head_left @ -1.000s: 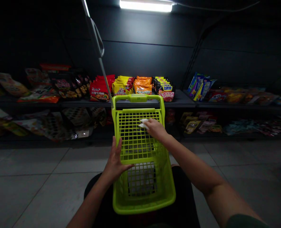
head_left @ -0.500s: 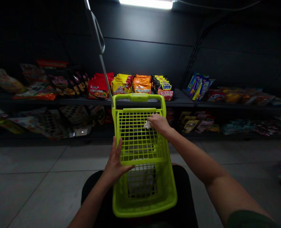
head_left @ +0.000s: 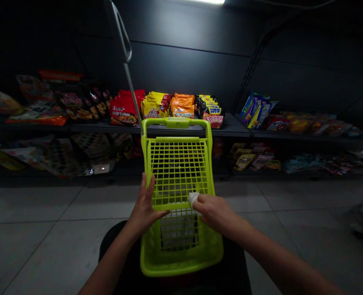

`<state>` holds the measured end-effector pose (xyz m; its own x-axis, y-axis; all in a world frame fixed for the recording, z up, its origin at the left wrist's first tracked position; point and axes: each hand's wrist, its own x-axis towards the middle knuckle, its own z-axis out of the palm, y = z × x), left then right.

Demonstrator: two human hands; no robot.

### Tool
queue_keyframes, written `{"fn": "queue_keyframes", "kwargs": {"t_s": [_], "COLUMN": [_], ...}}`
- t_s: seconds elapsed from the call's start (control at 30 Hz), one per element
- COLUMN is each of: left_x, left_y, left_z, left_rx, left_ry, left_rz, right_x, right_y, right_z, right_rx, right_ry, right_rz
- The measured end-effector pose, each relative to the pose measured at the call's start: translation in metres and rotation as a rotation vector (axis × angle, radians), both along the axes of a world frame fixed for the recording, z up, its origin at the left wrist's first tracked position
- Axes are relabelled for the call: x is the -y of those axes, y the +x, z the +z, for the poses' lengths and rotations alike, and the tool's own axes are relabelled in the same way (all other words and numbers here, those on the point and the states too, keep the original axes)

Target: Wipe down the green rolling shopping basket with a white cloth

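A lime-green plastic shopping basket [head_left: 181, 268] with a grid panel stands upright between the person's knees. My left hand [head_left: 144, 209] is spread against its left side, the thumb lying across the crossbar. Pinched in my right hand [head_left: 216, 211] is a crumpled white tissue [head_left: 193, 198], at the right part of that same crossbar. A metal pull handle [head_left: 120, 35] rises from the basket's upper left corner. Through the lower grid, pale and dark shapes show that I cannot make out.
Shelves [head_left: 235, 128] run across in front, holding red noodle packets [head_left: 124, 108], yellow packets [head_left: 154, 105], orange packets [head_left: 183, 106] and blue snack bags [head_left: 258, 110]. More bags fill the lower shelf. Grey floor tiles [head_left: 40, 233] lie around the basket.
My right hand has moved down the grid with the tissue, from the upper right part to the crossbar. My left hand keeps its place on the basket. The view has shifted slightly.
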<state>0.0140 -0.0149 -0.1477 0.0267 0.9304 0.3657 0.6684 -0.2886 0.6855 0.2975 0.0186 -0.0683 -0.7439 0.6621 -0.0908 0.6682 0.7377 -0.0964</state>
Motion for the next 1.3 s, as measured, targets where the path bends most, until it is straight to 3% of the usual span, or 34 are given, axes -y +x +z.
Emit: {"fn": "queue_keyframes", "kwargs": {"t_s": [0.1,0.3,0.4,0.47,0.53,0.73,0.8,0.87,0.93,1.07,1.13,1.2,1.3], "left_x": [0.000,-0.001,-0.002,-0.003,-0.003,0.004,0.008,0.012,0.017,0.022,0.022,0.020,0.016], "left_y": [0.003,0.006,0.005,0.004,0.004,0.004,0.004,0.004,0.006,0.010,0.010,0.009,0.005], "left_z": [-0.001,-0.003,-0.005,-0.005,-0.004,-0.002,-0.003,-0.003,-0.004,-0.005,-0.005,-0.005,-0.005], "left_rx": [-0.014,-0.024,-0.039,-0.044,-0.039,-0.009,-0.005,0.000,0.009,0.005,0.000,0.001,-0.005], "left_ry": [-0.002,0.000,0.005,0.009,0.015,0.000,-0.001,-0.003,-0.006,-0.006,0.001,0.011,0.003], "left_rz": [-0.002,0.017,0.035,0.043,0.042,0.028,0.010,0.000,0.000,0.009,0.014,0.024,0.040], "right_x": [-0.023,-0.161,-0.193,-0.189,-0.164,-0.036,-0.016,-0.024,-0.058,-0.153,-0.187,-0.199,-0.181], "right_y": [0.008,-0.022,-0.041,-0.046,-0.043,-0.005,0.009,0.017,0.018,0.000,-0.013,-0.024,-0.028], "right_z": [0.008,0.027,0.031,0.029,0.024,0.010,0.013,0.019,0.025,0.036,0.042,0.044,0.038], "right_rx": [-0.014,-0.057,-0.074,-0.078,-0.062,0.020,0.036,0.026,-0.006,-0.066,-0.071,-0.066,-0.058], "right_ry": [-0.031,0.266,0.352,0.353,0.300,0.058,-0.066,-0.173,-0.170,0.182,0.320,0.378,0.347], "right_rz": [0.024,-0.355,-0.489,-0.510,-0.451,-0.207,-0.130,-0.047,-0.047,-0.344,-0.454,-0.502,-0.480]}}
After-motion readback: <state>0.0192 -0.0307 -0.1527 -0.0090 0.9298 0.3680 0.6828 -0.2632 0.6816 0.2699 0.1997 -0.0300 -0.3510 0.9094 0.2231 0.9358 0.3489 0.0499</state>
